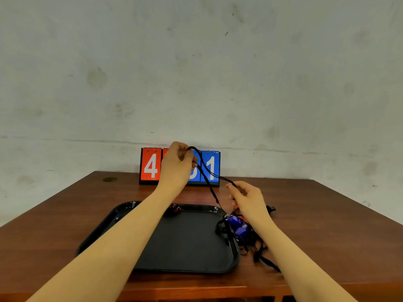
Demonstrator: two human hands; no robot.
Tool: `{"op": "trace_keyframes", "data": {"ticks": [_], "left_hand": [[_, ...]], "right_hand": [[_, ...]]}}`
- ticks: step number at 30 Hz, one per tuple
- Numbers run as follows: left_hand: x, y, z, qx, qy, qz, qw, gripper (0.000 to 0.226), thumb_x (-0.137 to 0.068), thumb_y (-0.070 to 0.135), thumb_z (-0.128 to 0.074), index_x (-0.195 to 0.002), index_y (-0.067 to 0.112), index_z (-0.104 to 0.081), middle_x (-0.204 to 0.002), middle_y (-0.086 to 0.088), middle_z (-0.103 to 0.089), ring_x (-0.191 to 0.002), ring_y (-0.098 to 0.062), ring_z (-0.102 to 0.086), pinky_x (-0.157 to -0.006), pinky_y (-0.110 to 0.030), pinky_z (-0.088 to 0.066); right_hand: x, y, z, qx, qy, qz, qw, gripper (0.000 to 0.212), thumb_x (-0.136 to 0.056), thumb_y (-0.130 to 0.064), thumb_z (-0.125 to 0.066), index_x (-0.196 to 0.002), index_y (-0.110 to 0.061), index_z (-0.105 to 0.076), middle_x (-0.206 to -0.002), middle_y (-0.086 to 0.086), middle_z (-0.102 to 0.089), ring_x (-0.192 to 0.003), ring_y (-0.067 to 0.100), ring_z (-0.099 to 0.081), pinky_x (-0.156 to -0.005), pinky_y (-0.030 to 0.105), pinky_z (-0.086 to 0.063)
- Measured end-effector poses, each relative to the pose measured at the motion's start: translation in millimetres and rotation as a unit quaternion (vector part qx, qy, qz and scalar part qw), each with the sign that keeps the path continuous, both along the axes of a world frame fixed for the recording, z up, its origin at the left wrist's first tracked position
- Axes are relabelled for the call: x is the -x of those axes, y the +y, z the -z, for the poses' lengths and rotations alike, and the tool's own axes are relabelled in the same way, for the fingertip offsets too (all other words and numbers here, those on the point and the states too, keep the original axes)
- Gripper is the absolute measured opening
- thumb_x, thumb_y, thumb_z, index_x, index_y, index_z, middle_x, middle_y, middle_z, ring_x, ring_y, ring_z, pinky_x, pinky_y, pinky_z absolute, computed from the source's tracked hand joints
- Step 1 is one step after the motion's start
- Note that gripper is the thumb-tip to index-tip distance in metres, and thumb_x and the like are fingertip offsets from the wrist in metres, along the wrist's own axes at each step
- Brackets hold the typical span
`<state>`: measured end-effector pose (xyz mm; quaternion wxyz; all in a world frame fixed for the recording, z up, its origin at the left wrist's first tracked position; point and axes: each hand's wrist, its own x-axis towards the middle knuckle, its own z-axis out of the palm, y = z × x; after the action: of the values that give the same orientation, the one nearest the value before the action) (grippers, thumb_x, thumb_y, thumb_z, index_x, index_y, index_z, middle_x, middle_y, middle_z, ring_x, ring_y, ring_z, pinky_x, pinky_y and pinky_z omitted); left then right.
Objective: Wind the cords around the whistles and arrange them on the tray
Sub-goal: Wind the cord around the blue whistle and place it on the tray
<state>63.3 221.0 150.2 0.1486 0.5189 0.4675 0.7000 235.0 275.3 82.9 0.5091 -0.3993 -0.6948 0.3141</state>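
My left hand [177, 164] is raised above the table and pinches the top loop of a black cord [209, 182]. My right hand [246, 198], lower and to the right, pinches the same cord. The cord runs down to a blue whistle [233, 219] at the right rim of the black tray [185, 243]. A second blue whistle [241, 231] lies beside it among tangled black cords [257, 249] on the table. A wound whistle [174, 209] sits at the tray's far edge, partly hidden by my left forearm. A black whistle [271, 208] lies on the table behind my right wrist.
A flip scoreboard [150, 166] with red and blue number cards stands at the back of the brown wooden table [327, 225], against a grey wall. Something red [239, 217] shows under my right wrist, beside the blue whistles.
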Motion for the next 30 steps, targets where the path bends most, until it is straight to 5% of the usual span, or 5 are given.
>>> {"op": "trace_keyframes", "data": {"ticks": [5, 12, 19, 26, 30], "left_hand": [[0.9, -5.9, -8.6, -0.024, 0.017, 0.02, 0.999, 0.014, -0.093, 0.007, -0.046, -0.087, 0.02, -0.05, -0.087, -0.002, -0.065, -0.078, -0.011, -0.065, -0.07, -0.018, -0.052], [3.3, 1.0, -5.3, -0.003, 0.031, 0.028, 0.999, 0.007, -0.093, 0.009, -0.05, -0.092, 0.015, -0.053, -0.087, -0.001, -0.066, -0.075, -0.008, -0.065, -0.074, -0.022, -0.054], [15.0, 16.4, 25.7, 0.123, 0.151, 0.002, 0.981, 0.023, -0.093, 0.008, -0.047, -0.113, 0.012, -0.056, -0.111, -0.003, -0.062, -0.097, -0.014, -0.061, -0.09, -0.028, -0.05], [20.8, 17.7, 54.4, 0.155, 0.029, 0.009, 0.987, 0.048, -0.085, -0.007, -0.053, -0.125, 0.015, -0.038, -0.121, 0.003, -0.032, -0.08, -0.009, -0.054, -0.053, -0.003, -0.044], [17.4, 16.7, 65.0, 0.229, 0.058, 0.106, 0.966, 0.029, -0.088, 0.006, -0.052, -0.114, 0.018, -0.047, -0.117, 0.0, -0.057, -0.1, -0.009, -0.055, -0.09, -0.026, -0.045]], "right_hand": [[7.6, -2.4, 4.8, 0.01, -0.212, -0.052, 0.976, 0.032, -0.085, -0.026, -0.064, -0.117, -0.022, -0.059, -0.101, -0.012, -0.061, -0.089, 0.003, -0.058, -0.079, 0.015, -0.041], [26.0, 1.9, 4.2, 0.018, -0.181, -0.048, 0.982, 0.013, -0.084, -0.025, -0.065, -0.078, -0.014, -0.069, -0.069, -0.004, -0.063, -0.063, 0.003, -0.055, -0.066, 0.016, -0.042], [41.2, -0.1, -10.0, 0.037, -0.012, -0.059, 0.997, 0.011, -0.089, -0.017, -0.058, -0.083, -0.013, -0.066, -0.069, 0.002, -0.064, -0.061, 0.009, -0.055, -0.064, 0.019, -0.045], [52.8, -1.2, -34.5, 0.068, 0.128, -0.102, 0.984, 0.013, -0.091, -0.013, -0.054, -0.082, -0.011, -0.063, -0.07, 0.002, -0.067, -0.053, -0.002, -0.059, -0.068, 0.02, -0.046], [61.1, 1.6, -40.1, 0.109, 0.188, -0.129, 0.967, 0.01, -0.091, -0.012, -0.055, -0.09, -0.007, -0.064, -0.073, 0.007, -0.068, -0.054, 0.004, -0.061, -0.066, 0.024, -0.049]]}}
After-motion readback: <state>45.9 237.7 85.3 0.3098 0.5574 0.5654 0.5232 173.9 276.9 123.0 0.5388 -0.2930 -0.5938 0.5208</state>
